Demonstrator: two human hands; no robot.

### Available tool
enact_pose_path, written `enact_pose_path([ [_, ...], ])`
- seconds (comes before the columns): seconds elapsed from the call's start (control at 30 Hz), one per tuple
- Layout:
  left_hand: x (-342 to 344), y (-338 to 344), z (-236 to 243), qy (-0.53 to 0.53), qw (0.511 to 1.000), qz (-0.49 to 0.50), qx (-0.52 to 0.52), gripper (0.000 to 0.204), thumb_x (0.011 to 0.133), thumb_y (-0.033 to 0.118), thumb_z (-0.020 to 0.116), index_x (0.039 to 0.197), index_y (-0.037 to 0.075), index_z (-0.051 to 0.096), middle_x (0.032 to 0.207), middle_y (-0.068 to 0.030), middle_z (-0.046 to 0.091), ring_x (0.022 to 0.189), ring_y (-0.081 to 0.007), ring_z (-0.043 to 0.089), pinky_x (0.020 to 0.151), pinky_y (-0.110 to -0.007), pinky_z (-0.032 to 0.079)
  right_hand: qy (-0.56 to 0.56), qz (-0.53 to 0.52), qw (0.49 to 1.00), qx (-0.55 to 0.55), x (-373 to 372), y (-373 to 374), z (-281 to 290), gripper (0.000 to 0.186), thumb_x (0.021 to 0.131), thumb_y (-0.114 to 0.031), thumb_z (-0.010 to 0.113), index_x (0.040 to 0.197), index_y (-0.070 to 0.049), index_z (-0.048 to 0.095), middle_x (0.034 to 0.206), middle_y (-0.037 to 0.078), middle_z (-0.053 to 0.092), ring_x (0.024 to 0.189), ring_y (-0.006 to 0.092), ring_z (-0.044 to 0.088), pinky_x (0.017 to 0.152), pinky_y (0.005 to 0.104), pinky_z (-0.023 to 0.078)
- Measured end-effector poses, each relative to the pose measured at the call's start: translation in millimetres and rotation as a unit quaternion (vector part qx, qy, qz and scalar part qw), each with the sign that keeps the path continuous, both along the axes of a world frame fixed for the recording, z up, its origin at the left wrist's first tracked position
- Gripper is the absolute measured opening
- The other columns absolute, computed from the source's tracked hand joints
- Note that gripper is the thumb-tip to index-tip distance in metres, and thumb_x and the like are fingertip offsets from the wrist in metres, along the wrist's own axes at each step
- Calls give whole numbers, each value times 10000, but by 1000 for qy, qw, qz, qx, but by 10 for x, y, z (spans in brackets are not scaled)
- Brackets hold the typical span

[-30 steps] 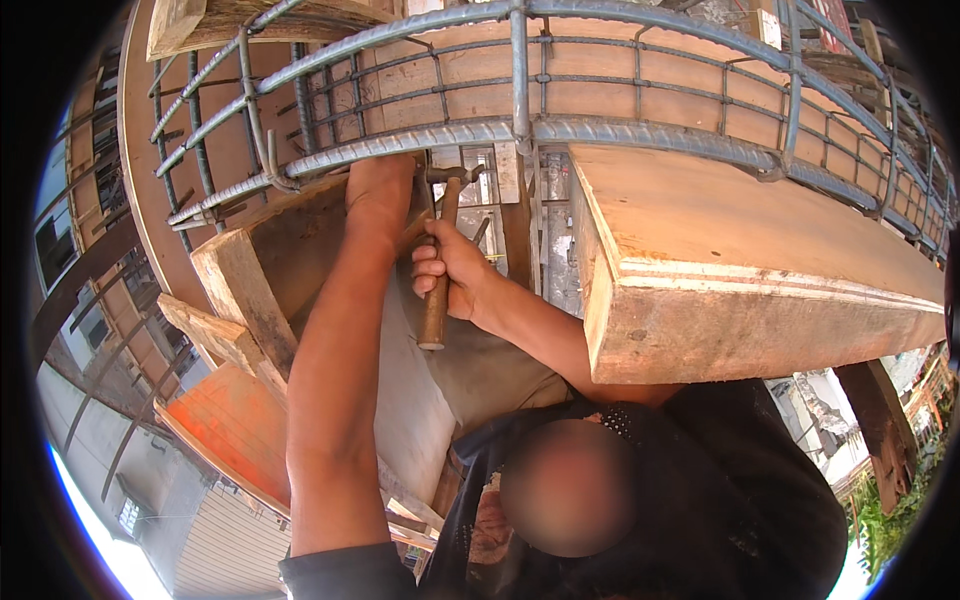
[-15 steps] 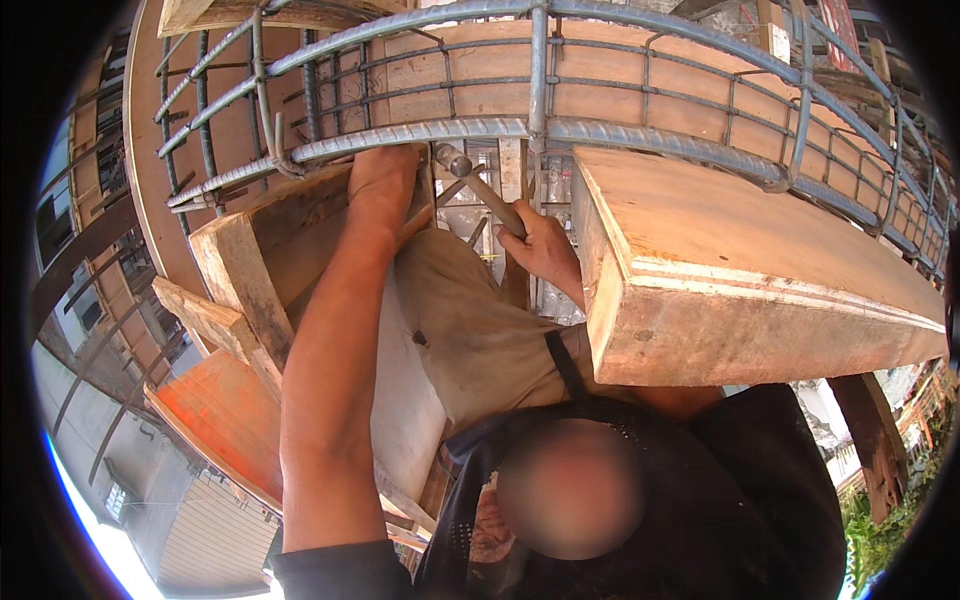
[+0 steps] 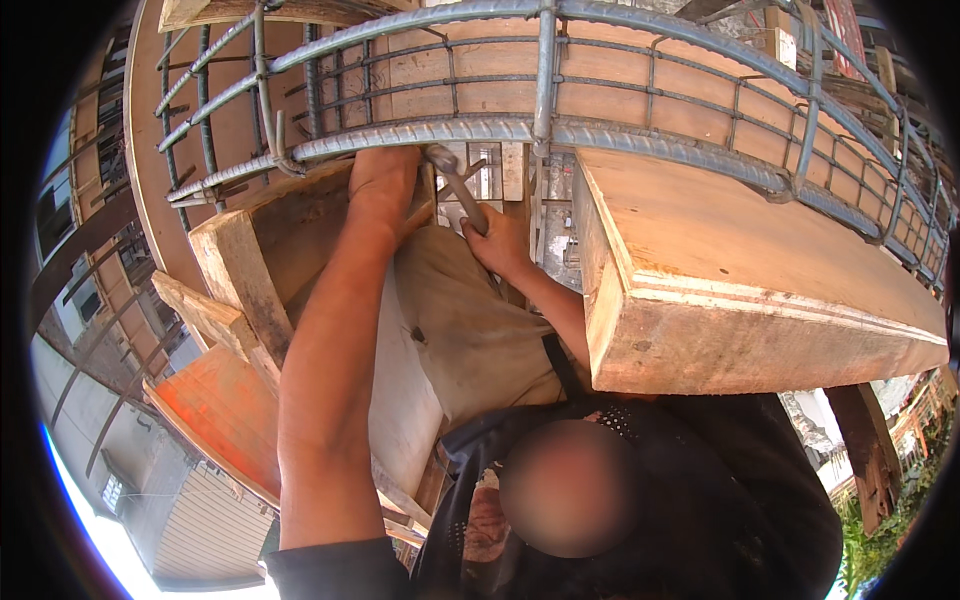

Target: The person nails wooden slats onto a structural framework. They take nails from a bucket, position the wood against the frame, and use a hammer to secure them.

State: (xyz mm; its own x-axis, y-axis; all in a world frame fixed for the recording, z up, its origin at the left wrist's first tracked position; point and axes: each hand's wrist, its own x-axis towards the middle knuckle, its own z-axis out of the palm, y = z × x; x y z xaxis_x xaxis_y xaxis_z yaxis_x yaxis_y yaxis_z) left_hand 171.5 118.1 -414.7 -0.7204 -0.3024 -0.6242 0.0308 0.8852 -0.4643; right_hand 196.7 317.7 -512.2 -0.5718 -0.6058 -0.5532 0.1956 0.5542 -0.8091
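Note:
In my right hand is a hammer, gripped round its handle. The hammer's head is up by the end of a wooden formwork box, just under the lower steel bar. My left arm reaches up over that box, and my left hand is at its far inner side, below the bar. The left fingers are tucked out of sight, so whatever they touch is hidden. A rebar cage of thick ribbed bars and thinner ties runs across the top, beyond both hands.
To the right, a large plywood-faced box juts toward me beside my right forearm. Plywood sheeting stands behind the cage. An orange-stained board is at the lower left. Through the gap beyond my right hand, a lower level shows.
My right hand and the hammer have moved left, bringing the hammer's head closer to my left hand and the box end. My left hand has stayed in place.

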Motion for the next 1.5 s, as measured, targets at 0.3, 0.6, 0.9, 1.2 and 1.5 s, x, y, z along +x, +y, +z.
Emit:
enact_pose_path([
  [0.3,-62,-34,114,-124,989,78,24,682,840,269,669,1478,92,507,1570,-128,432,1488,-342,337,1227,-536,218,-66,-146,981,-106,-59,48,242,278,934,-272,696,870,-7,641,678,59,628,673,166,633,615,355,497],
  [0.6,26,139,281,-41,999,13,8,696,794,364,741,1416,102,573,1466,-88,543,1410,-271,453,1158,-423,330,-56,-94,992,-69,45,151,81,264,932,-251,699,932,10,658,694,100,658,645,143,609,602,353,488],
  [0.9,168,-25,35,80,996,-47,16,250,894,122,621,1083,122,785,1119,-71,751,1097,-242,687,946,-368,489,-50,37,998,-12,49,136,-220,317,882,-262,717,968,36,652,718,160,634,696,237,628,671,402,484],
  [1.2,65,128,284,102,995,15,12,180,868,122,613,973,82,753,981,-132,748,1005,-297,711,928,-514,523,70,118,990,-6,-299,339,-103,330,886,-230,655,1076,12,535,754,219,611,726,400,641,659,472,478],
  [1.5,-19,812,1616,366,842,267,292,96,822,151,715,865,65,726,896,-127,736,929,-287,711,960,-435,494,3,81,996,31,-451,460,13,290,871,-233,663,1033,-21,549,756,209,611,716,341,646,659,445,487],
])
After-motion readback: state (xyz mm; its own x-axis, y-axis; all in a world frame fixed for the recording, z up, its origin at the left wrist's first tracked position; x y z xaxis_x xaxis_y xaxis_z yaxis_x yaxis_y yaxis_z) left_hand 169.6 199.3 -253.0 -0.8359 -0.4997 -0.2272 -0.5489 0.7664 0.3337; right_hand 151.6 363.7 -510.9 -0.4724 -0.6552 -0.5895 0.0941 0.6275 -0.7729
